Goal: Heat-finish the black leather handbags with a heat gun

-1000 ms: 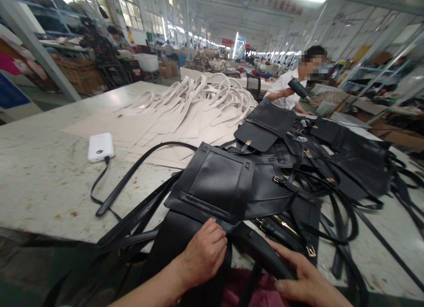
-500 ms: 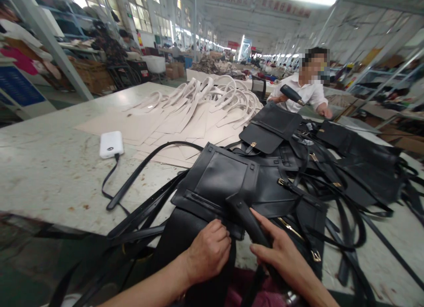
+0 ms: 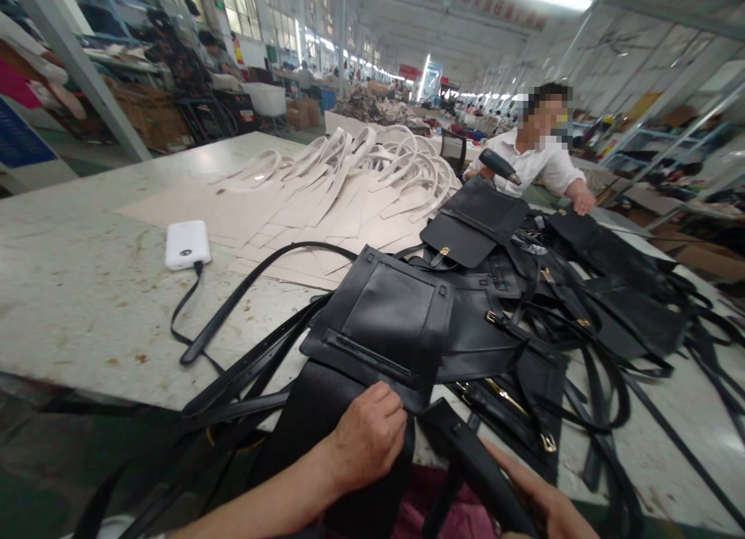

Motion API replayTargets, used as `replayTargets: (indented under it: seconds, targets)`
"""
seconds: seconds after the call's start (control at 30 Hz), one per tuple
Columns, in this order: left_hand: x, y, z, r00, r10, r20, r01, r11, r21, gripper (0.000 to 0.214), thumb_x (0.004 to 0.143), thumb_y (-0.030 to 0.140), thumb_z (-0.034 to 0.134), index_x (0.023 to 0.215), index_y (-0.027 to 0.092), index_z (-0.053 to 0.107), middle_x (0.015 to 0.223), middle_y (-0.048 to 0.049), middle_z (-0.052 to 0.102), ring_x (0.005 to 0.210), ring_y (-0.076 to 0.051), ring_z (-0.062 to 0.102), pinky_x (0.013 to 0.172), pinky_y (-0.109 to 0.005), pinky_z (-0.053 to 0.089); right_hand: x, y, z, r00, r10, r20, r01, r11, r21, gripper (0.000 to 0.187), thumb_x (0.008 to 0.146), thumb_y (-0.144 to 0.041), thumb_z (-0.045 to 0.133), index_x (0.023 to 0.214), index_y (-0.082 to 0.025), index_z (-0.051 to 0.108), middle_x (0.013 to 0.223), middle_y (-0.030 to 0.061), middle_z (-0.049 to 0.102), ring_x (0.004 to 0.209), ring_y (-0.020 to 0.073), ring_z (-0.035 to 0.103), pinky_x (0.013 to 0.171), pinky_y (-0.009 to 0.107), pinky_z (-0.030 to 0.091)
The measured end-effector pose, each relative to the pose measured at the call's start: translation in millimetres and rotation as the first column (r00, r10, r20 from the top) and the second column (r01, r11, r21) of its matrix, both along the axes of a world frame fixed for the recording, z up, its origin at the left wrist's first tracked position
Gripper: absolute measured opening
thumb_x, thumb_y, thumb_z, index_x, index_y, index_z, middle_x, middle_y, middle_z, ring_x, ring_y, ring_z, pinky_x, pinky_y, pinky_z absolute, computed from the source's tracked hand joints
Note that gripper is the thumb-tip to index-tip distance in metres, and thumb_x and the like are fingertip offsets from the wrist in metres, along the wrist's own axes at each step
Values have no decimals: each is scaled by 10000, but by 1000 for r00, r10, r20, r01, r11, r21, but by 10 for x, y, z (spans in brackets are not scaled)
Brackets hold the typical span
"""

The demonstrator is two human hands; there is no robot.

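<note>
A black leather bag (image 3: 384,322) lies at the table's front edge, its lower part hanging over toward me. My left hand (image 3: 372,430) is closed on the bag near its lower edge; the fingertips are hidden. To the right, my right hand (image 3: 524,477) is wrapped round a long black tube-like thing (image 3: 483,469) with a wide flat end; its kind is unclear. That wide end is apart from the bag's lower right corner. Most of the right fingers are hidden behind it. Black straps (image 3: 256,361) trail to the left of the bag.
More black bags (image 3: 477,221) with gold buckles and straps pile up on the right. Beige pieces with looped handles (image 3: 349,190) cover the table (image 3: 87,291) behind. A white power bank (image 3: 187,244) with a cable sits left. Across the table, a person (image 3: 535,159) holds a hair dryer (image 3: 499,167).
My right hand has moved down and toward me, drawing the black tube-like thing off the bag's corner. My left hand stays nearly in place. The person opposite has reached onto the bags.
</note>
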State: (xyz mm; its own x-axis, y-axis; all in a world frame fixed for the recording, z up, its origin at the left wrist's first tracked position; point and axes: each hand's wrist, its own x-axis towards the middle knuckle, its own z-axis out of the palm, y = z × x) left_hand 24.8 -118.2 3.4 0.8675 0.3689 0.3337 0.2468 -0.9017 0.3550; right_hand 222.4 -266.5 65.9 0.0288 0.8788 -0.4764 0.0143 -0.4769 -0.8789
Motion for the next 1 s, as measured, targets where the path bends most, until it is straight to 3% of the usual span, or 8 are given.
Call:
replayTargets:
  seconds: [0.17,0.27,0.33,0.5,0.57,0.7,0.9,1.0]
  targets:
    - [-11,4,-9,999,-12,31,12,1000,5,126,758,120,417,671,154,502,700,-40,484,705,-156,430,669,-300,395,-94,271,-11,997,6,76,-12,997,75,659,620,-247,633,1244,-198,427,1152,43,572,1126,285,430,971,373,310]
    - [0,1,-12,999,-7,44,7,1000,2,140,762,118,411,668,153,509,701,-43,487,700,-154,438,656,-293,400,-174,486,39,994,15,106,-26,994,105,612,634,-159,579,1228,-205,438,940,18,631,859,232,557,725,302,466]
    - [5,-5,-14,999,9,38,-9,1000,-1,159,772,116,397,667,151,511,712,-48,493,705,-154,444,667,-299,402,-243,630,49,996,16,92,-27,993,119,625,635,-114,539,1236,-233,413,759,-28,606,585,147,525,493,229,439]
    - [-4,-30,29,998,45,-35,-47,998,-50,185,790,123,366,739,159,541,742,-48,511,743,-164,455,715,-319,394,-389,825,4,990,-48,135,22,981,192,670,589,-51,547,1219,-241,422,751,-44,571,492,79,427,420,182,353]
    - [22,-44,81,991,119,-67,-125,988,-90,172,775,170,416,886,178,547,868,-57,525,823,-183,454,763,-337,383,-399,804,29,985,-85,152,52,976,210,663,606,-66,545,1228,-247,405,755,-38,579,455,74,416,398,187,349]
    - [231,-71,187,933,326,-150,-340,937,-81,606,634,373,593,1176,182,401,1191,-110,401,1052,-280,353,892,-445,291,-266,641,149,950,-269,160,230,946,228,639,647,-144,571,1243,-249,363,729,-36,601,428,83,439,401,207,383]
    - [570,-57,165,898,282,-338,-282,958,50,290,609,130,514,898,137,539,992,-126,495,917,-278,434,756,-431,348,93,224,130,852,-471,227,435,880,192,728,621,-316,660,1260,-285,310,728,-49,638,484,124,524,419,211,425]
    - [517,61,164,959,138,-245,-164,983,-86,187,649,60,437,770,141,555,850,-85,532,821,-216,476,712,-347,365,146,-4,21,833,-496,245,458,867,198,729,622,-338,665,1262,-245,330,795,-22,675,709,185,598,538,214,477]
